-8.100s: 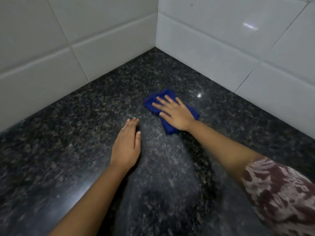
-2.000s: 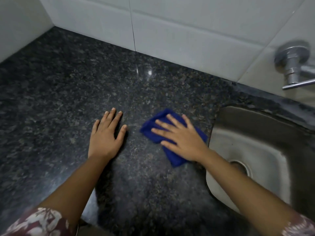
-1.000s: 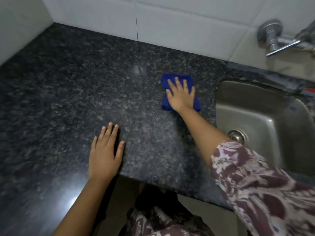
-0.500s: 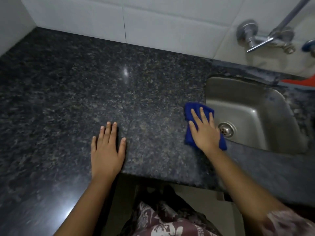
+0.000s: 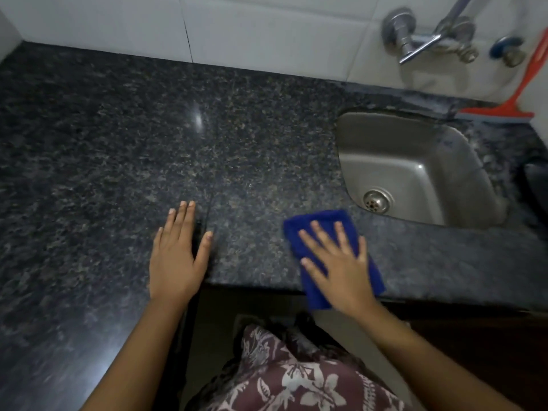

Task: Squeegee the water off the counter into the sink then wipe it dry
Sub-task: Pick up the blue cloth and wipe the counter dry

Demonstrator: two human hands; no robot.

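Steel sink (image 5: 385, 143) at right, drain strainer (image 5: 376, 201) in its bottom; right hand (image 5: 341, 271), fingers spread flat, presses blue cloth (image 5: 320, 223) at lower centre, overhanging the surface (image 5: 148, 129); left hand (image 5: 175, 256) flat, fingers straight; red squeegee (image 5: 504, 112) cut off upper right.

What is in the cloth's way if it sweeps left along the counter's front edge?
The left hand lies flat on the counter, left of the blue cloth that the right hand presses down. Only bare granite shows between cloth and left hand; nothing else visible stands in that path.
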